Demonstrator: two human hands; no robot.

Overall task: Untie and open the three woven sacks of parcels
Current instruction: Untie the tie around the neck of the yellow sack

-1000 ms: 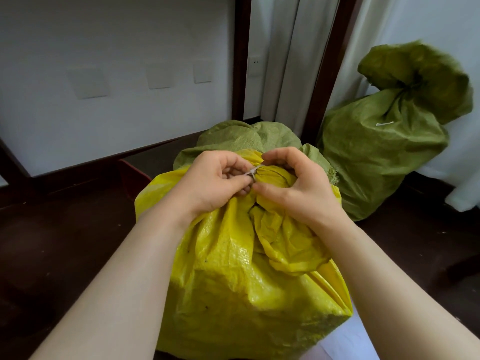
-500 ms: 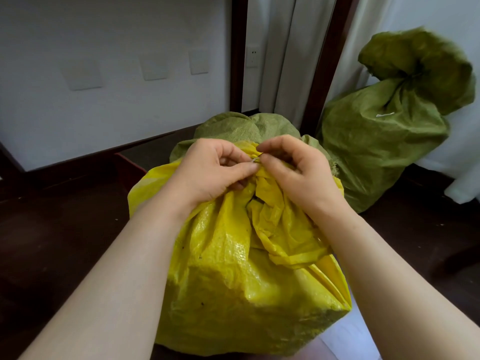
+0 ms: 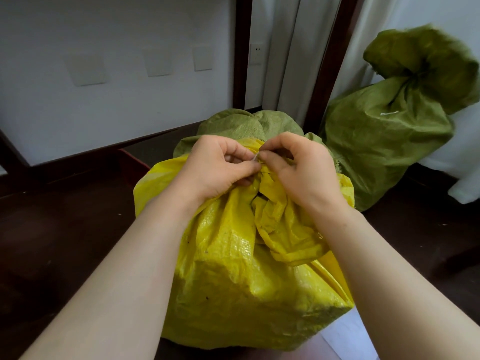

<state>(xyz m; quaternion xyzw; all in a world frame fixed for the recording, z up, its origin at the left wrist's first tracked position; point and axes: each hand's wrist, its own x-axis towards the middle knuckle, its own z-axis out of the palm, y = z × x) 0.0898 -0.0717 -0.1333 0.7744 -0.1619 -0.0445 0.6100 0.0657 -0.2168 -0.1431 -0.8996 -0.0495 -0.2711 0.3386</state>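
Observation:
A full yellow woven sack (image 3: 233, 276) stands on the floor right in front of me, its neck gathered and bound at the top. My left hand (image 3: 218, 170) and my right hand (image 3: 301, 172) meet at that neck, fingertips pinching a thin pale tie (image 3: 255, 157). Behind it a pale green sack (image 3: 241, 123) is mostly hidden. A larger dark green sack (image 3: 389, 141) leans at the right, its neck tied, with a white tag on its side.
Dark wooden floor (image 3: 65, 242) spreads to the left and right. A white wall with a dark baseboard (image 3: 104, 149) runs behind. Dark door posts (image 3: 327, 61) and pale curtains (image 3: 285, 48) stand at the back. Something white (image 3: 345, 336) lies under the yellow sack.
Both hands stay at the yellow sack's neck, fingers shifting slightly on the tie. The camera has tipped a little, so the sacks sit somewhat differently in view.

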